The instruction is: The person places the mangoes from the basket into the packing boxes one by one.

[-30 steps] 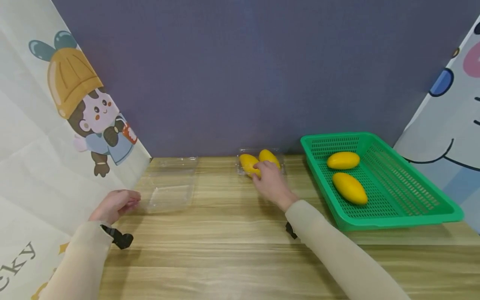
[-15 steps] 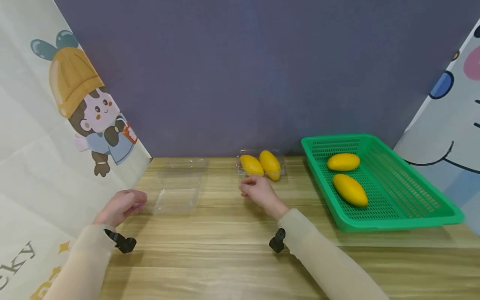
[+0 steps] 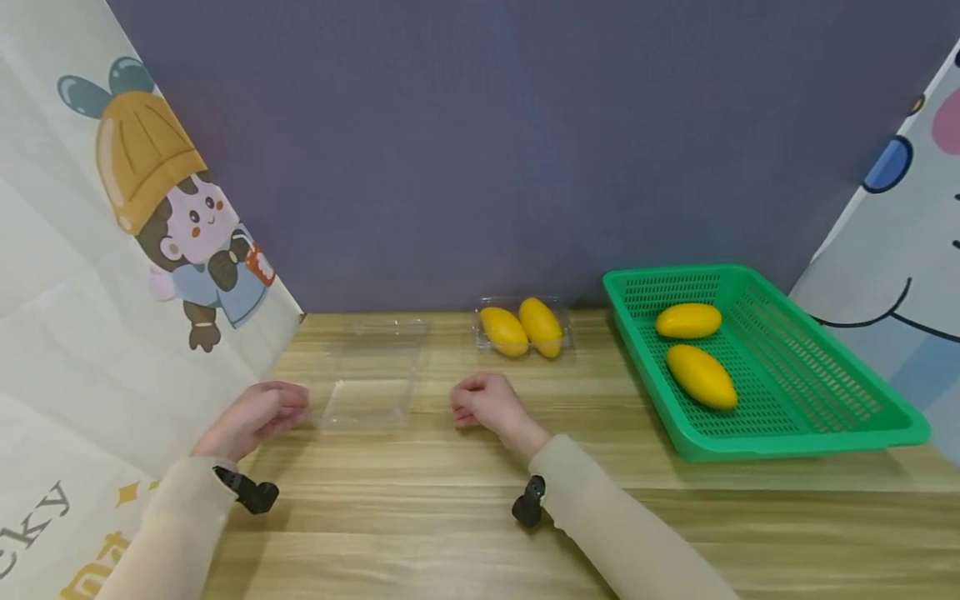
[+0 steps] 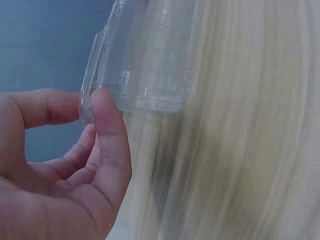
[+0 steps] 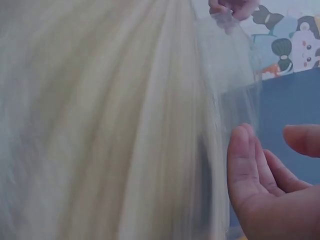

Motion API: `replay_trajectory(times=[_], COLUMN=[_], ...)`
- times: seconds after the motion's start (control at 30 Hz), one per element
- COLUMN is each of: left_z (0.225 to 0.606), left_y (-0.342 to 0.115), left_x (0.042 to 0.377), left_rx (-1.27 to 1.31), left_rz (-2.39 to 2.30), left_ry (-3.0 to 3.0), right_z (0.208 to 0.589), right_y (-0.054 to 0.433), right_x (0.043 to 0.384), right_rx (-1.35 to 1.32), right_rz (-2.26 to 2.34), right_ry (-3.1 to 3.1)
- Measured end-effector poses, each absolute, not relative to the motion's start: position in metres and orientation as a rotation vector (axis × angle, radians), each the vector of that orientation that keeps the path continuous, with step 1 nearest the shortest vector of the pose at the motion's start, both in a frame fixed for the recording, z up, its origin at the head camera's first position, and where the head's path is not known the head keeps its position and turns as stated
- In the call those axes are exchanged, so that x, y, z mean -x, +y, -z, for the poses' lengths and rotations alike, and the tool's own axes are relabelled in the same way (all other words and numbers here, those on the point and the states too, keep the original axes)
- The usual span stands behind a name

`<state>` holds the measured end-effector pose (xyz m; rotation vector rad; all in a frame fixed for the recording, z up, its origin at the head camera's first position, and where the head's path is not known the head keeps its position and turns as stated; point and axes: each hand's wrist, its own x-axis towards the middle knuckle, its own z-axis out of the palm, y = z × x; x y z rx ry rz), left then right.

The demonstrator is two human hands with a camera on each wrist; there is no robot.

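The left container point(image 4: 145, 65) is thin, clear plastic with glossy ridges. The mangoes point(image 3: 701, 377) look smooth, softly shiny; the right basket point(image 3: 802, 447) is perforated plastic. The surface point(image 3: 390, 533) shows satin wood grain; the far backdrop point(image 3: 480, 150) looks like matt cloth.

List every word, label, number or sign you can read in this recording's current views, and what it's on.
"cky": dark letters on the white printed sheet, lower left of the head view; cut off at the picture's edge.
Yellow lettering-like print below it, same sheet: partly cut off, unreadable.
No readable text on the green basket, yellow fruits or clear plastic containers.
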<state>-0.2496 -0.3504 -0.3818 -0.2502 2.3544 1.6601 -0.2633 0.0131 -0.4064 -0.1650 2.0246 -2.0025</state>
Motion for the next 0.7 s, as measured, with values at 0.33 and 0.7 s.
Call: replay_trajectory(times=[0.33, 0.7], left_z=[0.385, 0.388], left_y=[-0.345, -0.334], left_x=[0.242, 0.235], left_rx=[0.191, 0.177], left_rz=[-1.707, -1.666], left_ry=[2.312, 2.304], right_z=[0.406, 0.405], right_y=[-0.007, -0.019], right_x=[0.253, 0.244], right_rx=[0.157, 0.137], right_rz=[2.008, 2.028], right_ry=[1.931, 1.823])
